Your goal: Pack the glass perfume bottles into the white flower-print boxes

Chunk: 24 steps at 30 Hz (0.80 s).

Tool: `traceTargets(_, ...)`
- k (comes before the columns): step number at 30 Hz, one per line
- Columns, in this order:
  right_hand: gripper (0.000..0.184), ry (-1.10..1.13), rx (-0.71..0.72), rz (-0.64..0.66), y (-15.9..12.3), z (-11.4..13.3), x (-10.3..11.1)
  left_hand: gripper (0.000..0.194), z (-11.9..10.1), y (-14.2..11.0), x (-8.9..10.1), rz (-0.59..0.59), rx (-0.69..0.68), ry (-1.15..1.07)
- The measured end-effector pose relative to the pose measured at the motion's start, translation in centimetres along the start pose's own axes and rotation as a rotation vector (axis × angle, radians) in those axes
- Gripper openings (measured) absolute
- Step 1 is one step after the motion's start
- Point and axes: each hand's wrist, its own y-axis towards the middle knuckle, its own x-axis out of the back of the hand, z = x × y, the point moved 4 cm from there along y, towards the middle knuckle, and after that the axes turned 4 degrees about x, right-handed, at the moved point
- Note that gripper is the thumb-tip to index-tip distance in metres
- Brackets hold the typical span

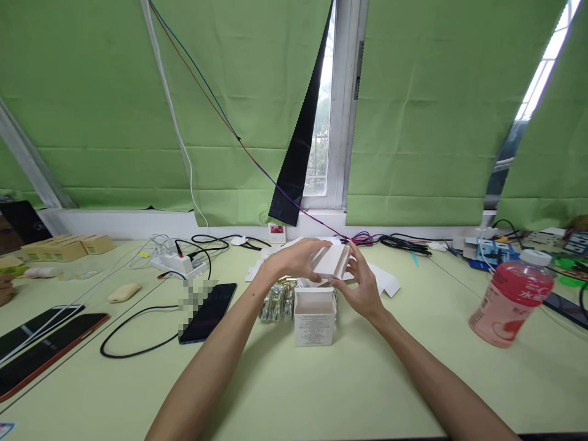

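A small white cardboard box (pixel 328 262) is held up between my two hands, tilted, above the middle of the table. My left hand (pixel 294 258) grips its left side, thumb below and fingers along the top. From the right, my right hand (pixel 362 285) closes on the other side with thumb and fingers. Just below and nearer to me stands another white box (pixel 315 324), upright, its top open and small print on its front. Several shiny foil packets (pixel 278 301) stand in a row to its left, partly behind it.
White card sheets (pixel 384 280) lie behind my hands. A pink drink bottle (pixel 509 300) stands at the right. Left are a dark phone (pixel 211 312), a power strip (pixel 179 262) with cables, and yellow boxes (pixel 68 247). Bundled black cables (pixel 404 244) run along the back.
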Motion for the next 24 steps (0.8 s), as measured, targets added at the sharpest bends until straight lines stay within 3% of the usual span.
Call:
traceTargets(14, 0.078, -0.135, 0.079, 0.000, 0.42, 0.95, 0.27, 0.090, 0.31, 0.12, -0.21, -0.027, -0.030, 0.001)
traceTargets(24, 0.076, -0.187, 0.091, 0.008, 0.54, 1.00, 0.31, 0.091, 0.01, -0.01, -0.06, -0.018, 0.023, 0.015)
